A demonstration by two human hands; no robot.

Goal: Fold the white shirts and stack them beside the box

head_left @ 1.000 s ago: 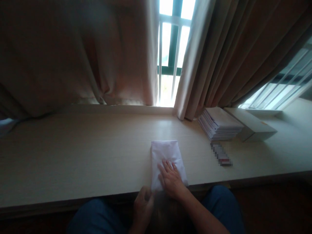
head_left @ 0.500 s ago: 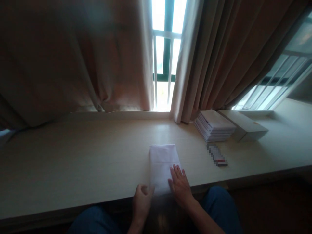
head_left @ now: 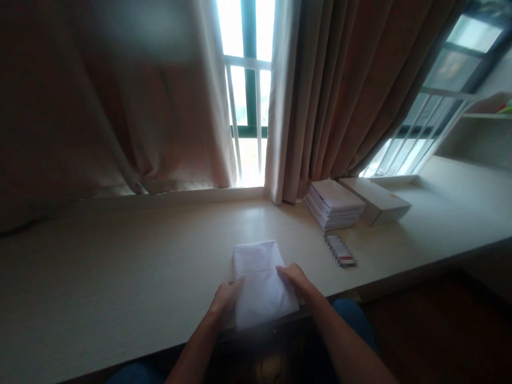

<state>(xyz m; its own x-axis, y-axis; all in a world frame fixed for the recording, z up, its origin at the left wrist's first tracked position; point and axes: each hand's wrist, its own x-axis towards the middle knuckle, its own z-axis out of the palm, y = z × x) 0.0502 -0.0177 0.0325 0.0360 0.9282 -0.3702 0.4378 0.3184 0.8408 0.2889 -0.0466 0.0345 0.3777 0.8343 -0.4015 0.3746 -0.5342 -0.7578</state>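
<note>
A folded white cloth [head_left: 260, 285] lies at the front edge of the desk in front of me, a crease running across its upper part. My left hand [head_left: 227, 297] holds its left side, with the thumb on top and the fingers hidden beneath. On the opposite side, my right hand [head_left: 295, 278] grips the edge the same way, thumb over the cloth. The near end of the cloth reaches the desk's front edge.
A neat stack of folded white cloths [head_left: 336, 205] stands at the back right beside a pale box [head_left: 376, 200]. A blurred-out flat object [head_left: 340, 250] lies before the stack. Curtains [head_left: 320, 96] hang along the back of the desk [head_left: 120, 277].
My right hand went from lying flat on the cloth to gripping its right edge. My left hand moved up from the near corner to hold the left side. The view turned slightly right.
</note>
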